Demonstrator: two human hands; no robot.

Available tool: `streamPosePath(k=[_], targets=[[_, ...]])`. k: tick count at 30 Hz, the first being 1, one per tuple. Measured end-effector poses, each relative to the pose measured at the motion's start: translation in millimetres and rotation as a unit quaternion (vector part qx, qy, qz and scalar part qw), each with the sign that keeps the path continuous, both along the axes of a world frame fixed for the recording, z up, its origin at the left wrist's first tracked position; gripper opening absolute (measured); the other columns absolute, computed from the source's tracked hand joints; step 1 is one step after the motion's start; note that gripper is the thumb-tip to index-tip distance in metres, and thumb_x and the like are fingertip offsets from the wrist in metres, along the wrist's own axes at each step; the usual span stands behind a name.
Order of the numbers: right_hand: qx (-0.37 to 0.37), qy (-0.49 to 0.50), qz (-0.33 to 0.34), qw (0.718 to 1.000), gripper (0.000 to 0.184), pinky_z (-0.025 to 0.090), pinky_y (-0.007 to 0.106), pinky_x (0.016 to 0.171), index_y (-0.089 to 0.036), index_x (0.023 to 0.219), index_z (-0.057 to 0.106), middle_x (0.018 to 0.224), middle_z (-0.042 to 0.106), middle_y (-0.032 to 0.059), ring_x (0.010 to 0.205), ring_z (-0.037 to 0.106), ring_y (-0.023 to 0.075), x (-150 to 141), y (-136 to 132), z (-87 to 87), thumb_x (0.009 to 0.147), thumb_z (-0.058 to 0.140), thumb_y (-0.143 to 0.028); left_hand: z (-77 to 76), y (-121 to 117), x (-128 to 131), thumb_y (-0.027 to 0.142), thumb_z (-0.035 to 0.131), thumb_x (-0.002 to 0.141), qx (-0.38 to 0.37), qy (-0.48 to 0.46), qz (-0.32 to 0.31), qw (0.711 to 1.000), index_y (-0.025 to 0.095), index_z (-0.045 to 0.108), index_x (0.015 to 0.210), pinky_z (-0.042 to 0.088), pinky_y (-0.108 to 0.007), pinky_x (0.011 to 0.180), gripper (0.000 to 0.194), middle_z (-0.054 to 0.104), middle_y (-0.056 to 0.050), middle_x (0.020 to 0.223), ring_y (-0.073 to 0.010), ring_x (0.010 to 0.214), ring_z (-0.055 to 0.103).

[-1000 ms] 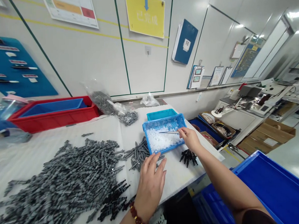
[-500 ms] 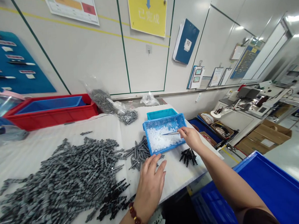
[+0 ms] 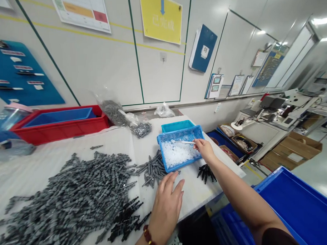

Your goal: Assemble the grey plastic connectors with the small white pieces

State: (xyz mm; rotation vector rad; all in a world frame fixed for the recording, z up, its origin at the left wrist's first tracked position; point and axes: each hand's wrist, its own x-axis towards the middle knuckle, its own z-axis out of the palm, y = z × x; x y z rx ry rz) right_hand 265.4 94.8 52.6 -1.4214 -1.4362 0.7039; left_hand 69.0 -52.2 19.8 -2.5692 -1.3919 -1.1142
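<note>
My right hand (image 3: 204, 149) is closed round a pair of metal tweezers (image 3: 183, 142), which reach leftward over the blue bin (image 3: 185, 164). Many small whitish rings (image 3: 178, 156) fill that bin. At the tips there is a pale speck, perhaps one ring. In front of the bin, my left hand (image 3: 167, 202) hovers near the table's edge with its fingers bent and apart; what lies under its palm is hidden. Just beyond it is a small heap of grey stick-like parts (image 3: 153, 169). Black parts (image 3: 206, 173) lie below my right wrist.
A large pile of grey parts (image 3: 82, 189) covers the left of the table (image 3: 121, 143), with black parts (image 3: 126, 220) at its edge. Behind are a teal bin (image 3: 177, 126), plastic bags (image 3: 142, 128) and a red bin (image 3: 64, 129). A big blue crate (image 3: 297, 203) stands at right.
The tweezers' tips have shifted up and left inside the bin, and my right hand moved slightly with them. My left hand has hardly moved. The view has shifted slightly.
</note>
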Motion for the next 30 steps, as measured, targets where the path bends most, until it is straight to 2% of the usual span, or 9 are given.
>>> streamPosePath(k=[5,12,19,30], targets=[[0.0,-0.001,0.004,1.0,0.039,0.035,0.025,0.049,-0.019,0.05,0.052,0.048,0.051,-0.0005,0.047,0.045,0.0125,-7.1,3.1,1.0,0.073,0.047,-0.05,-2.9,-0.4,-0.5,0.01,0.043,0.086,-0.011,0.001,-0.001,1.0,0.017,0.056,0.111,0.048,-0.047,0.091,0.029,0.049,-0.013,0.123,-0.0276,0.116,0.044],[-0.014,0.014,0.026,0.999,0.035,0.035,0.025,0.047,-0.019,0.065,0.059,0.051,0.055,-0.0004,0.048,0.046,0.0135,-9.6,3.5,-0.8,0.073,0.046,-0.05,-4.3,-0.7,-2.1,0.01,0.043,0.086,-0.016,-0.001,-0.001,1.0,0.018,0.055,0.111,0.048,-0.048,0.091,0.029,0.049,-0.013,0.123,-0.0278,0.116,0.044],[-0.016,0.019,0.03,0.999,0.035,0.035,0.025,0.049,-0.018,0.067,0.06,0.051,0.055,-0.0007,0.048,0.047,0.0138,-7.3,1.2,0.5,0.073,0.046,-0.05,-4.2,-1.7,-2.7,0.009,0.042,0.086,-0.014,0.002,-0.002,1.0,0.017,0.055,0.11,0.049,-0.05,0.088,0.029,0.049,-0.014,0.122,-0.0287,0.115,0.045],[-0.014,0.037,0.027,0.999,0.031,0.036,0.025,0.051,-0.02,0.056,0.056,0.051,0.055,-0.0002,0.049,0.047,0.013,-26.2,1.3,-6.3,0.07,0.051,-0.047,-4.5,-2.3,-1.4,0.008,0.042,0.085,-0.02,0.005,-0.004,1.0,0.018,0.053,0.113,0.048,-0.049,0.09,0.032,0.049,-0.013,0.124,-0.0283,0.117,0.044]])
